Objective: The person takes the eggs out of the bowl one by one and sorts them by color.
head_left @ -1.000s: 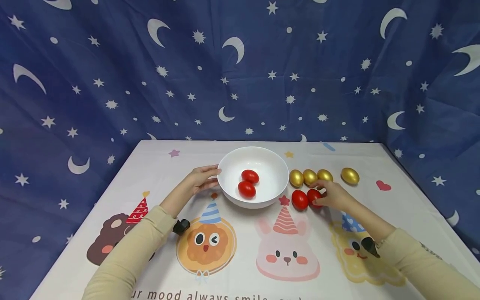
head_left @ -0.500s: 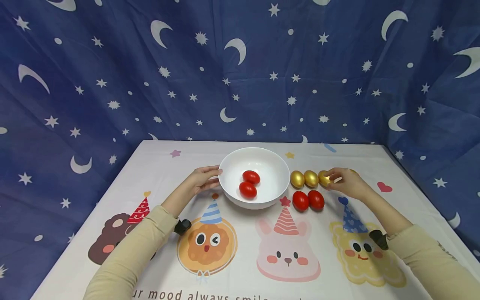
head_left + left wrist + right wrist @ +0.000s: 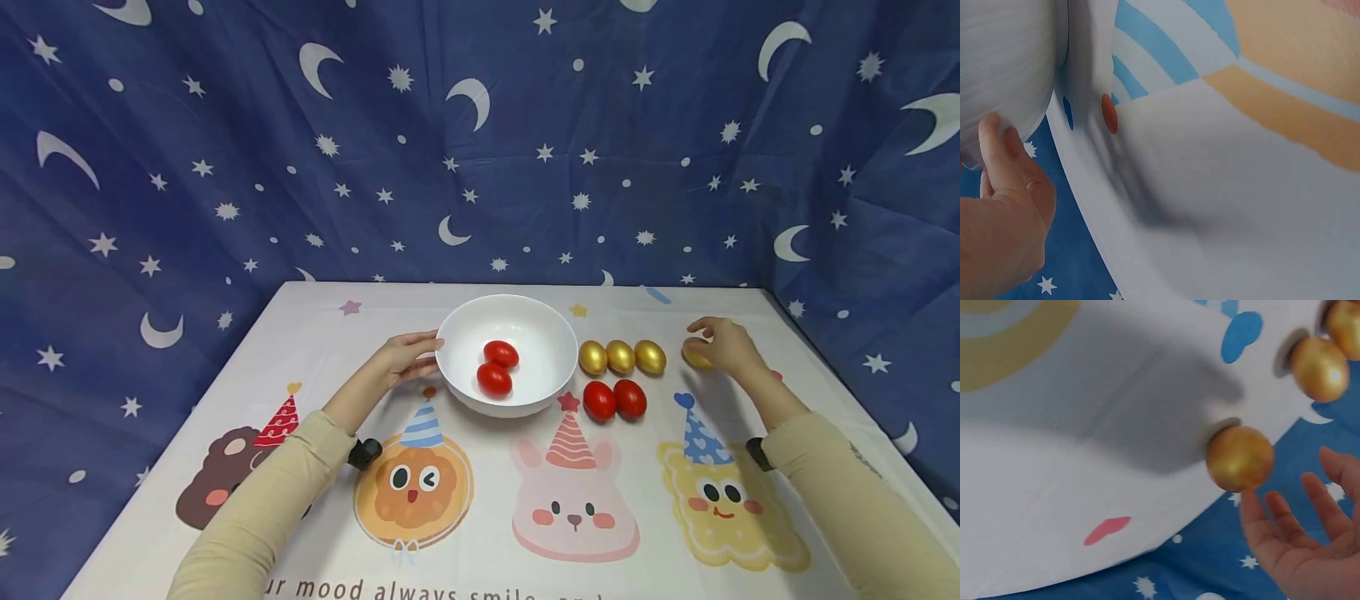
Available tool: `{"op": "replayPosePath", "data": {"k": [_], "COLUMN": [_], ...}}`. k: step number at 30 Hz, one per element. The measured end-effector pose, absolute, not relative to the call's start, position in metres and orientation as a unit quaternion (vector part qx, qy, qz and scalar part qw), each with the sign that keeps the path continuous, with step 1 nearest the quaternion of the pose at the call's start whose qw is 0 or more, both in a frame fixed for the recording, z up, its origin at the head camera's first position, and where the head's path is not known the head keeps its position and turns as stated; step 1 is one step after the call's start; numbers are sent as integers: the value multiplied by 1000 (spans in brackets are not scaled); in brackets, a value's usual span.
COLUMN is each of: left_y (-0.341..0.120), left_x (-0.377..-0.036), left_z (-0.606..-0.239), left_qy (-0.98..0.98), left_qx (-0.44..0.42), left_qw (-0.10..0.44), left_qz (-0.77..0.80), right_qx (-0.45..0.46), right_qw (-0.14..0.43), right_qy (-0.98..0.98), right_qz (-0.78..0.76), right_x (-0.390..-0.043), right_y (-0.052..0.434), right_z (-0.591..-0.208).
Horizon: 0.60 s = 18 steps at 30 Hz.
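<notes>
Right hand [image 3: 726, 347] at gold egg [image 3: 1239, 458], long axis seemingly sideways

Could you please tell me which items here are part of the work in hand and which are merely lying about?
In hand:
- white bowl, steadied by the left hand
- lone gold egg, at the right hand
- two red eggs in the bowl

Lying about:
- three gold eggs in a row
- two red eggs on the tablecloth

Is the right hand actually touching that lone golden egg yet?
Cannot tell. In the right wrist view the right hand is open with a fingertip at the golden egg, but blur hides whether they meet; the head view overlaps them.
</notes>
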State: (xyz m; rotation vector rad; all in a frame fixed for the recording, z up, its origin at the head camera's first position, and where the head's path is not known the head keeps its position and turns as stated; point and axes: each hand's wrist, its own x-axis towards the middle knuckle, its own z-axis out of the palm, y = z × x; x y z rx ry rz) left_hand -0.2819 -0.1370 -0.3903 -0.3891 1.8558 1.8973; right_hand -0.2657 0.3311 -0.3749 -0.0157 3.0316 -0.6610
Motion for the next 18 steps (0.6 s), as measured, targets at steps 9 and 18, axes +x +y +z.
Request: {"op": "replayPosePath", "data": {"k": [9,18], "left_y": [-135,-137], "left_x": [-283,-282], "left_z": [-392,-391], "left_qy": [669,669], "left_qx": [-148,-147], "left_qw": [232,230], "left_qz": [691,692], "right_qx": [48,8], "right_qw": [68,120], "right_qy": [978,970], "right_qz": [-192,-212], "right_x": [-280,-278], "right_y": [340,334], "right_z": [-391,-391]}}
